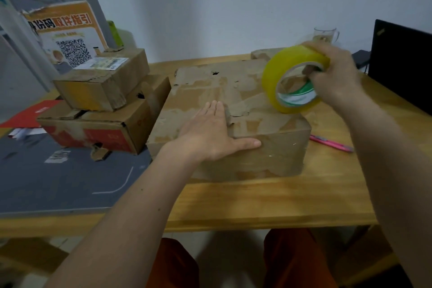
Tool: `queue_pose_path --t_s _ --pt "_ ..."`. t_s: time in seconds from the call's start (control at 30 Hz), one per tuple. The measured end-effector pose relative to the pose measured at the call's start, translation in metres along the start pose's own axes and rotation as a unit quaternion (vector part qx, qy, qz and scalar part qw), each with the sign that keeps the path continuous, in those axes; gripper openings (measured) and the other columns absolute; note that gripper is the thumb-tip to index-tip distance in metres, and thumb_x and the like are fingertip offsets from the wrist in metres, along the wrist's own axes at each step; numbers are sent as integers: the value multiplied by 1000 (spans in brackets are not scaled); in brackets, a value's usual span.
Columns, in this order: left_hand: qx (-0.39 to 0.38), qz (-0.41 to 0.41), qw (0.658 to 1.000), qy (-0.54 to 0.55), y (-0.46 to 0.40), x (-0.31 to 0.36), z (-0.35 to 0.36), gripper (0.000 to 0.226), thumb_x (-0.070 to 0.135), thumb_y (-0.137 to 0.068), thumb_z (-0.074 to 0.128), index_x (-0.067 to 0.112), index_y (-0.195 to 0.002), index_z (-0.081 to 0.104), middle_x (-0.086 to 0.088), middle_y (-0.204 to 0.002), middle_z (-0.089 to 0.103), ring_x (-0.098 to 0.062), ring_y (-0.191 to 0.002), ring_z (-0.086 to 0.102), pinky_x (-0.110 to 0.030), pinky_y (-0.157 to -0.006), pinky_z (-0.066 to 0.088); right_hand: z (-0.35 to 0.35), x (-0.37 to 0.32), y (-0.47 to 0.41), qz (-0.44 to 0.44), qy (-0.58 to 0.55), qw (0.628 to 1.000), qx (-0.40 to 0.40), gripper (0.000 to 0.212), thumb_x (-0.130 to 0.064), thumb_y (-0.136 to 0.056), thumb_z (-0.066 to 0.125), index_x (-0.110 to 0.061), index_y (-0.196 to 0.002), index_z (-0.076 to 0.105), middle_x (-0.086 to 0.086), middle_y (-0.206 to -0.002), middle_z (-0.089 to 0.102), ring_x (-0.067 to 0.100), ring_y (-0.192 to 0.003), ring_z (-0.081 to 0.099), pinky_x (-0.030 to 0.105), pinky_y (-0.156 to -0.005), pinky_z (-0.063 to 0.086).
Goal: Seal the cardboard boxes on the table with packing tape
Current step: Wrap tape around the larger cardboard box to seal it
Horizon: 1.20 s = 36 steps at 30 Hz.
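A large worn cardboard box [210, 86] lies flat in the middle of the wooden table [268, 199]. My left hand [212, 133] presses flat on its near top edge, fingers spread, thumb along the front rim. My right hand [336, 75] grips a yellow roll of packing tape [278, 82] through its core, holding it upright over the box's right side. To the left, a small box [105, 79] with a shipping label sits on top of a red-printed box [98, 126].
A pink utility knife [332, 144] lies on the table right of the big box. A black laptop [402, 63] stands at the far right, a glass mug [326, 35] behind. A grey mat [58, 177] covers the table's left, with a red folder [30, 113] and a QR-code sign [70, 37].
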<state>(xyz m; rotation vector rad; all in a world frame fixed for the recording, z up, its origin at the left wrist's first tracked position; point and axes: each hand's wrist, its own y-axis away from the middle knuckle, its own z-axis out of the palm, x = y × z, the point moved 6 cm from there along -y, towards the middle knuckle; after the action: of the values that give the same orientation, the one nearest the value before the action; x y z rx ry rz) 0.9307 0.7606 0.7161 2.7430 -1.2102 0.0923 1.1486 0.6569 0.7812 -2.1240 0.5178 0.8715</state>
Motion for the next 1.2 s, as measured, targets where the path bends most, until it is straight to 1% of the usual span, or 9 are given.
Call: queue_pose_path --t_s 0.13,0.23,0.4,0.53,0.6,0.73,0.97,1.1,1.2 --pt "-6 1 1000 -13 1 1 1 149 100 -41 20 9 -157 -6 -5 -166 -9 -18 -153 -4 -34 -121 3 -14 -2 -2 -1 15 1000 -19 56 15 -83 53 -18 -129 59 0 -108 60 0 -93 53 13 -78 43" --pt "-13 -6 999 -29 -3 6 0 152 101 -40 19 8 -157 -6 -8 -166 -9 -22 -153 -6 -37 -122 0 -12 0 7 0 -3 1000 14 43 3 -87 60 -15 -126 60 -4 -108 58 8 -98 54 22 -82 44" --pt "-15 33 999 -12 -14 39 2 125 90 -72 42 12 -158 -5 -3 -166 -10 -17 -153 -8 -34 -121 3 -6 10 16 21 -25 997 75 30 -3 -90 58 -15 -118 61 -4 -103 58 8 -92 53 10 -74 40" --pt "-4 91 996 -13 -23 73 2 112 80 -82 45 13 -159 -1 -3 -167 -7 -17 -153 -6 -33 -122 4 7 3 17 7 -60 996 68 39 0 -90 55 -13 -126 60 -5 -100 60 10 -99 57 31 -92 49" --pt "0 103 995 -15 -23 75 3 110 80 -83 44 14 -159 0 -2 -167 -7 -16 -153 -6 -33 -122 4 9 2 17 6 -69 995 76 40 1 -89 55 -14 -126 60 -8 -96 60 3 -93 58 28 -91 50" --pt "-17 69 997 -6 -12 42 4 118 87 -76 41 15 -159 -3 1 -166 -10 -12 -152 -8 -34 -122 4 6 15 20 32 -104 989 104 41 0 -91 55 -17 -127 58 -22 -88 59 -19 -76 57 4 -75 45" --pt "-34 -41 998 -44 0 15 -1 136 96 -64 39 7 -157 -7 -9 -165 -12 -22 -153 -8 -40 -122 7 5 15 21 40 -107 988 100 42 -1 -92 56 -19 -130 56 -12 -100 60 -18 -79 57 14 -84 48" --pt "-28 82 996 -15 -5 66 3 117 83 -80 45 12 -158 -4 -5 -166 -10 -19 -153 -8 -38 -124 7 7 8 21 31 -103 990 95 43 1 -91 55 -18 -129 58 -12 -107 59 -3 -95 58 25 -95 48" --pt "-24 122 992 -6 -4 70 4 110 79 -84 44 15 -158 -5 1 -166 -12 -12 -152 -10 -37 -125 5 8 5 21 19 -101 991 91 42 1 -91 55 -17 -129 58 -12 -109 54 3 -103 52 18 -93 46"
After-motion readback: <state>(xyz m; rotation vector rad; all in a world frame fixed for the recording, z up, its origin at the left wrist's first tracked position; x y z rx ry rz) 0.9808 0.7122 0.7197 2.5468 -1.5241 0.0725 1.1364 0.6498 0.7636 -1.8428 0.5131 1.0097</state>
